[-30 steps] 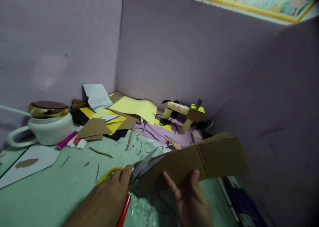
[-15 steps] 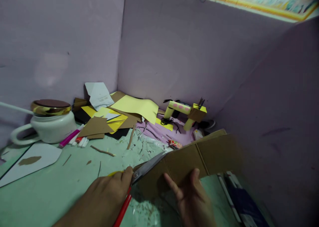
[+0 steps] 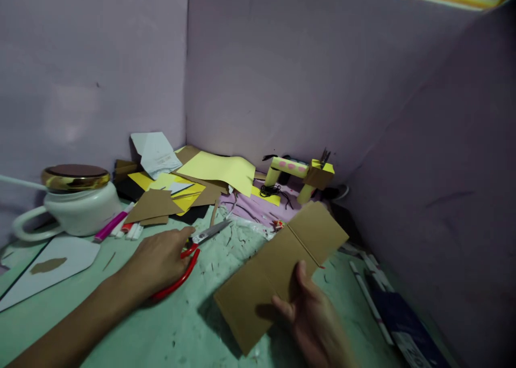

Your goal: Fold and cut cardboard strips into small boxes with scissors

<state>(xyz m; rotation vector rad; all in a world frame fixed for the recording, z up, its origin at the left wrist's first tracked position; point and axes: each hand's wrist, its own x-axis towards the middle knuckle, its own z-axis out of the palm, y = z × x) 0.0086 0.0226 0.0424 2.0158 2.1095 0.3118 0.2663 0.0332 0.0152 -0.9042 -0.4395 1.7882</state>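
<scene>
My left hand (image 3: 163, 257) is closed around a pair of scissors (image 3: 212, 232) with red handles. The metal blades look together and point right, away from me. My right hand (image 3: 308, 309) grips a folded strip of brown cardboard (image 3: 274, 263), thumb and a finger on its near face, the other fingers hidden behind. A crease runs across the strip near its upper end. It is held tilted above the table, apart from the scissors.
Paper and cardboard scraps (image 3: 155, 206) are piled at the back left beside markers (image 3: 109, 226) and a lidded white mug (image 3: 80, 209). A yellow paper giraffe-like figure (image 3: 290, 167) stands by the wall. A dark blue pack (image 3: 407, 317) lies at right on the green tabletop (image 3: 141, 335).
The scissors have come away from the cardboard's edge, and my left hand has moved left and up. The cardboard has swung to a steeper slant in my right hand.
</scene>
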